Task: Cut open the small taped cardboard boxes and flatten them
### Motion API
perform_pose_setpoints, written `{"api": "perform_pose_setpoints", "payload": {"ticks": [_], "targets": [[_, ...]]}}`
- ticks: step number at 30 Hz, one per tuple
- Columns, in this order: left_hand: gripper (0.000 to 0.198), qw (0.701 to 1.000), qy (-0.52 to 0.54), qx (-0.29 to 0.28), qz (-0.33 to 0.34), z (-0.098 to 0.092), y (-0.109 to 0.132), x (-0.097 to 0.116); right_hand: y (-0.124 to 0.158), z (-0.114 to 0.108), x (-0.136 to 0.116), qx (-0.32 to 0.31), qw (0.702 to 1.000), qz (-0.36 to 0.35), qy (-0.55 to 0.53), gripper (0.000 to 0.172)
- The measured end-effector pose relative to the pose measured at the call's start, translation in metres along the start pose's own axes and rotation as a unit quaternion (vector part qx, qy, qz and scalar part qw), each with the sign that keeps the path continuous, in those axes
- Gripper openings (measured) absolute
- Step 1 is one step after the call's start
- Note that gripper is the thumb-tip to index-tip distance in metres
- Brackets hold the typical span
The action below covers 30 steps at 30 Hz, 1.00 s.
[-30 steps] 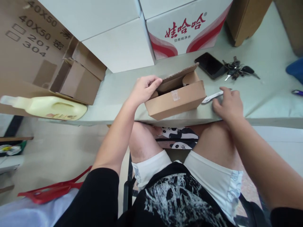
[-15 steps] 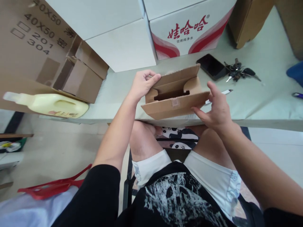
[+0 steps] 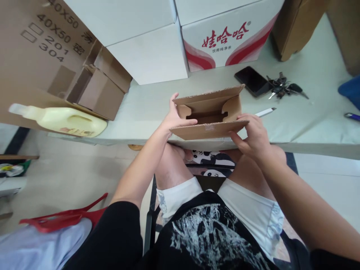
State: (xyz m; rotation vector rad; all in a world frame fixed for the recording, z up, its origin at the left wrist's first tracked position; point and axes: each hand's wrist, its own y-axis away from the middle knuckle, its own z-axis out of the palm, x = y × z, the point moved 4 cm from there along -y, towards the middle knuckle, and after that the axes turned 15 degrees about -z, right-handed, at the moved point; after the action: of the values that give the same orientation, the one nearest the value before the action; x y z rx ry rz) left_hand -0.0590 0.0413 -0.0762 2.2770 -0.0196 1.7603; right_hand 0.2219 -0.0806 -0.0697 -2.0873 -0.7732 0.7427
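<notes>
Left hand (image 3: 173,120) and right hand (image 3: 254,135) each grasp an end of an open cardboard box (image 3: 208,112). Its long axis runs nine to three o'clock, opening up. It sits at the edge of a pale green table (image 3: 309,116).

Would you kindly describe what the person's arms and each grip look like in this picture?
Both arms wear black sleeves, the left sleeve ending above the elbow, the right sleeve just showing at the frame's corner. The forearms are uncovered. The left grip and right grip carry no glove, ring or watch that shows.
</notes>
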Motion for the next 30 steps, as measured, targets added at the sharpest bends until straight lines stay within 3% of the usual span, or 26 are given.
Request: {"api": "perform_pose_setpoints", "payload": {"ticks": [2, 4, 7, 9, 12, 15, 18, 22, 30], "targets": [[0.137, 0.997, 0.004, -0.005, -0.071, 0.006, 0.004, 0.002, -0.005, -0.002, -0.001, 0.007, 1.000, -0.007, -0.013, 0.018], [0.125, 0.994, 0.012, 0.012, -0.109, 0.010, 0.007, 0.009, -0.011, -0.007, -0.001, 0.004, 0.999, -0.019, -0.032, 0.016], [0.099, 0.989, 0.031, 0.030, -0.142, 0.014, 0.010, 0.017, -0.022, -0.018, 0.001, -0.050, 0.994, -0.055, -0.081, 0.007], [0.092, 0.987, 0.030, 0.015, -0.154, 0.017, 0.013, 0.022, -0.031, -0.026, 0.002, -0.092, 0.987, -0.076, -0.104, 0.004], [0.092, 0.987, 0.024, -0.027, -0.155, 0.019, 0.017, 0.027, -0.043, -0.031, 0.003, -0.137, 0.982, -0.075, -0.106, 0.013], [0.090, 0.985, 0.056, -0.064, -0.151, 0.020, 0.018, 0.028, -0.050, -0.020, 0.001, -0.211, 0.966, -0.094, -0.116, 0.032], [0.086, 0.980, 0.099, -0.096, -0.145, 0.016, 0.016, 0.026, -0.051, -0.006, -0.002, -0.258, 0.950, -0.125, -0.120, 0.039], [0.082, 0.976, 0.106, -0.133, -0.140, 0.008, 0.011, 0.019, -0.051, -0.004, -0.002, -0.220, 0.963, -0.106, -0.111, 0.044], [0.054, 0.970, 0.152, -0.148, -0.114, 0.004, 0.010, 0.017, -0.047, -0.017, 0.001, -0.051, 0.988, -0.087, -0.113, 0.044]]}}
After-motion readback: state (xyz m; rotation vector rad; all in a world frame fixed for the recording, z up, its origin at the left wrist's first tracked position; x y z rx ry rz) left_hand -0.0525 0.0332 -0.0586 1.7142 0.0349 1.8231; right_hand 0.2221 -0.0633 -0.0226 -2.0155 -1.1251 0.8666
